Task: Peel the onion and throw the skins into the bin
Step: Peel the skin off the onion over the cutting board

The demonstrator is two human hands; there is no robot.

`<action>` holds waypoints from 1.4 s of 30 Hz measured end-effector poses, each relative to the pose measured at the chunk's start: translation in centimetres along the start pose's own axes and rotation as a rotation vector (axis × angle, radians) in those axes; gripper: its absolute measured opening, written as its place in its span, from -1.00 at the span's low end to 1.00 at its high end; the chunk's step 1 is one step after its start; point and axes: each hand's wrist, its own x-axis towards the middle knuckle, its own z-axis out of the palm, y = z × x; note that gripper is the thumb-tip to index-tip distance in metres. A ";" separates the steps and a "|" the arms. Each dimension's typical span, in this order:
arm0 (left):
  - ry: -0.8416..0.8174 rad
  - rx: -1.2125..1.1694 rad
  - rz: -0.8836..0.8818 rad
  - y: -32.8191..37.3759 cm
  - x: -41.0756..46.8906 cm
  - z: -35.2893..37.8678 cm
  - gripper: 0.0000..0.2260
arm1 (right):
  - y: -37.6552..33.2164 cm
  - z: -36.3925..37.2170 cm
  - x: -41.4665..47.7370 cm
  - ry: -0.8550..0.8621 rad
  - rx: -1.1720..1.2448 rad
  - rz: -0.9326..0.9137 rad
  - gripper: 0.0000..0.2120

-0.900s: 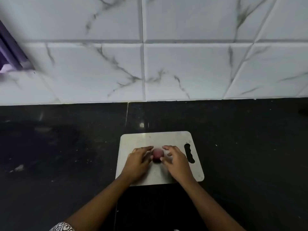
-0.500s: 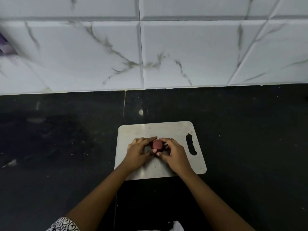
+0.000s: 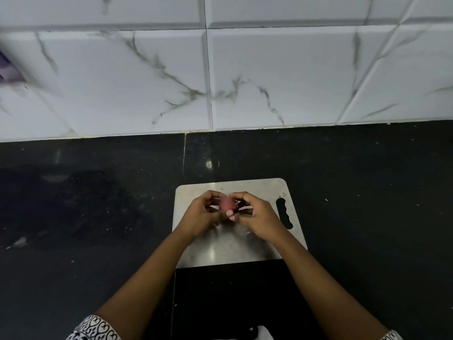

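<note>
1. Head view looked down on a white marble-veined tiled wall (image 3: 269, 74) that filled the upper part of the picture and met a black countertop (image 3: 85, 204) below it.
2. A pale cutting board (image 3: 228, 249) with a wavy handle slot at its right side lay flat on the countertop, near the middle.
3. Two bare forearms reached forward over the counter, each with a patterned black-and-white sleeve (image 3: 94, 328) at the bottom edge.
4. Left hand (image 3: 201, 214) and right hand (image 3: 257, 214) met over the far half of the board, fingers curled inward.
5. Between them sat a small reddish onion (image 3: 227, 203), gripped from both sides by the fingertips of both hands; whether it touched the board could not be told.
</note>
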 end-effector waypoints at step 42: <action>-0.025 -0.723 -0.183 1.6 -1.9 1.9 -0.68 | -2.4 -1.1 0.3 0.052 0.181 -0.015 -0.77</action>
